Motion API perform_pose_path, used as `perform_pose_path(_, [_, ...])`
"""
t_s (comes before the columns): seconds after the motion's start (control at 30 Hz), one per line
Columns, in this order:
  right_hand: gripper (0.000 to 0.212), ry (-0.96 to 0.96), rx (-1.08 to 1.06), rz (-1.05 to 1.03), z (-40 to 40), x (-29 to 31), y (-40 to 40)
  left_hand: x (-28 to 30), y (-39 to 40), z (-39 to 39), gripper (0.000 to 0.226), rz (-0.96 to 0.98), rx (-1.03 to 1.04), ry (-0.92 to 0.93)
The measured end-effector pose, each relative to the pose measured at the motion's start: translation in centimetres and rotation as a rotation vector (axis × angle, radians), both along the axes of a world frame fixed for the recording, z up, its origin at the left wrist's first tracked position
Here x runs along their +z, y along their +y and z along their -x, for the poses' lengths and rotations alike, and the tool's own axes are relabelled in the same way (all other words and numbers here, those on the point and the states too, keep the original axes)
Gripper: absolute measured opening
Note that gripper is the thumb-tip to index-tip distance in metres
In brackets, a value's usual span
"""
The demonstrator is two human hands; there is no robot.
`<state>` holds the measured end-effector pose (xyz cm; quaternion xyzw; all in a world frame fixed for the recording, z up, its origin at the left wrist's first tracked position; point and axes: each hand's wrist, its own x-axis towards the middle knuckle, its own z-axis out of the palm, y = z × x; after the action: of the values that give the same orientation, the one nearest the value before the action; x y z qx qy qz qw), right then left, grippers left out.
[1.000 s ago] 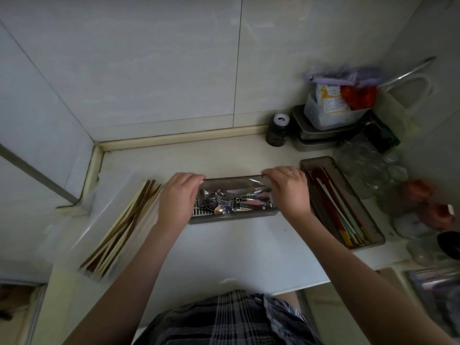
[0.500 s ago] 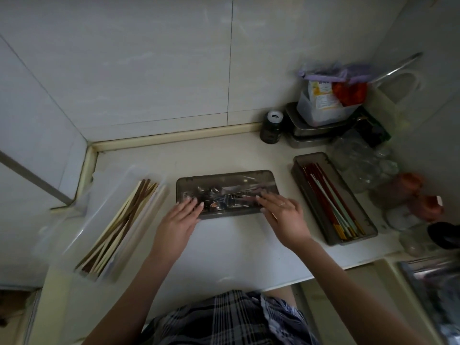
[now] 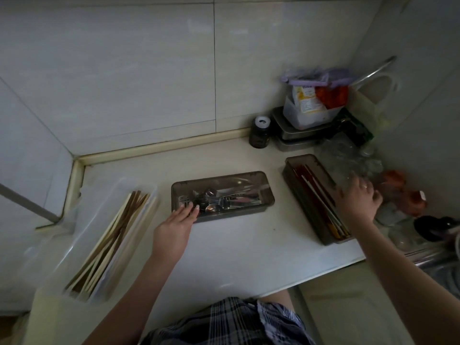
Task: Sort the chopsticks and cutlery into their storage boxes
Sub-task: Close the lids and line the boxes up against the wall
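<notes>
Two bare hands reach over a pale worktop (image 3: 236, 250) set into a tiled corner. Left hand (image 3: 175, 226): fingers (image 3: 188, 210) straight and close together, tips resting on the near left corner of the smoky cutlery box (image 3: 267, 195), holding nothing; the forearm runs up from the lower left. Right hand (image 3: 356, 200): extended to the right, palm down over the far rim of the dark chopstick box (image 3: 296, 188); its fingers are loosely bent beside a cluster of clear glass jars (image 3: 348, 158), and whether they grip anything cannot be told, since the hand is blurred.

Cutlery box: lies crosswise at the centre of the worktop, filled with metal spoons and forks (image 3: 221, 201) piled together, bowls and tines toward the left end. Chopstick box: lies lengthwise at the right, well apart from the cutlery box, holding red and pale chopsticks (image 3: 316, 195) laid parallel. Clear box (image 3: 119, 195): stands at the left edge, slanted, holding a bundle of brown and cream chopsticks (image 3: 112, 242).

Back right corner: a dark jar with a white cap (image 3: 260, 133), stacked metal trays (image 3: 296, 138) carrying a white tub of packets (image 3: 308, 108). A plaid garment (image 3: 236, 322) shows at the bottom edge.
</notes>
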<state>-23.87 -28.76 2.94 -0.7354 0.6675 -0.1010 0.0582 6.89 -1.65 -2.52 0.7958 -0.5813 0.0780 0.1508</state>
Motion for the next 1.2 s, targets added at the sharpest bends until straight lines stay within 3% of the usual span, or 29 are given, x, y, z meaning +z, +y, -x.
perform_pose_path(0.13, [0.058, 0.089, 0.082, 0.058, -0.5, -0.9, 1.3, 0.2, -0.8, 0.2, 0.052, 0.022, -0.001, 0.023])
perform_pose_path(0.3, [0.072, 0.041, -0.090, 0.319, -0.4, 2.5, 0.7, -0.1, -0.8, 0.2, 0.052, 0.044, -0.001, -0.011])
perform_pose_path(0.4, [0.059, 0.017, -0.206, 0.174, -0.1, 3.9, -0.7, -0.4, -0.9, 0.1, 0.053, 0.057, -0.001, -0.021])
perform_pose_path(0.5, [0.038, 0.080, -0.178, 0.120, -0.5, 3.7, 0.0, -0.7, -1.0, 0.1, 0.054, 0.047, 0.005, -0.026])
perform_pose_path(0.63, [0.073, 0.135, 0.024, 0.160, -2.7, 2.3, 4.4, -0.9, -1.1, 0.2, 0.048, 0.092, 0.016, -0.012])
perform_pose_path(0.77, [0.053, 0.155, 0.214, -0.060, -3.9, -1.3, 7.6, -1.1, -1.1, 0.2, 0.039, 0.119, 0.013, -0.026])
perform_pose_path(0.87, [0.063, 0.208, 0.258, -0.131, -3.6, -3.4, 8.3, -1.3, -1.1, 0.2, 0.044, 0.087, 0.037, -0.017])
perform_pose_path(1.03, [0.060, 0.215, 0.241, -0.110, -4.0, -3.9, 8.4, -0.8, -1.0, 0.4, 0.032, 0.113, 0.046, 0.021])
perform_pose_path(1.2, [0.075, 0.169, 0.177, -0.175, -6.0, -4.6, 9.9, 1.6, -1.1, 0.2, 0.021, 0.109, 0.068, 0.227])
